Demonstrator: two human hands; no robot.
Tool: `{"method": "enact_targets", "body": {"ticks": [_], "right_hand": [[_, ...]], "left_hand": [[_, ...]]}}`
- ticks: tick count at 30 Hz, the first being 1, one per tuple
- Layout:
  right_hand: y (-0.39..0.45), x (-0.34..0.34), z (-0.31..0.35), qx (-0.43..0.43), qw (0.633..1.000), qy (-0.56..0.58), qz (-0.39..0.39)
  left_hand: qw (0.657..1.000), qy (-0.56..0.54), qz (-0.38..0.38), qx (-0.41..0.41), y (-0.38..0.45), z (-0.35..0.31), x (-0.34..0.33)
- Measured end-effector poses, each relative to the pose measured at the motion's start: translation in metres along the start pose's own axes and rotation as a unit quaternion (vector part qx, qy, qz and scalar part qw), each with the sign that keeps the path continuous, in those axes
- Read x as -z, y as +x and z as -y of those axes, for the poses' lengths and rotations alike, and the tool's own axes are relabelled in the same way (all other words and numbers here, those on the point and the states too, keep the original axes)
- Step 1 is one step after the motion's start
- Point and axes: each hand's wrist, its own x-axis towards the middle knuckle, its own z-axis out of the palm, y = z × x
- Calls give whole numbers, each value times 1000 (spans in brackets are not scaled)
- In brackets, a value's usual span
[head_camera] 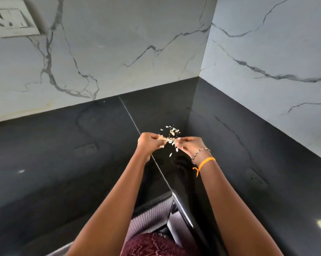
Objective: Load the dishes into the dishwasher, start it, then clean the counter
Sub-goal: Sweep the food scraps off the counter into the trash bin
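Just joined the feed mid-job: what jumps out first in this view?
Both hands meet at centre frame, the left hand and right hand pinching at a cluster of pale food scraps on the black counter. An orange thread circles the right wrist. Marble-patterned walls meet in the corner behind, with a wall socket top left.

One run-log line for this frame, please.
phase: counter cleaning | left hand, right hand: gathering food scraps | surface: black counter corner | dishwasher: not visible

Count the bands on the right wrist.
2: a beaded bracelet nearest the right hand, and an orange thread just behind it up the arm. The wrist's underside is hidden.
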Motion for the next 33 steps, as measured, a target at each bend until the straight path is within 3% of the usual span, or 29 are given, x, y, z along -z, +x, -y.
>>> {"method": "enact_targets", "body": {"ticks": [3,9,16,24,33], "right_hand": [[-34,0,-8,-13,996,84,40],[-100,-10,-43,-43,990,120,69],[-171,-29,-97,-81,986,137,38],[-232,-38,-192,-129,978,164,-13],[-207,-13,-333,-239,951,185,-69]], "left_hand": [[996,-82,14,20,-35,12,5],[991,-117,50,37,-95,40,21],[990,-93,76,72,-166,87,58],[971,-159,119,136,-222,163,69],[957,-101,116,247,-201,296,33]]}}
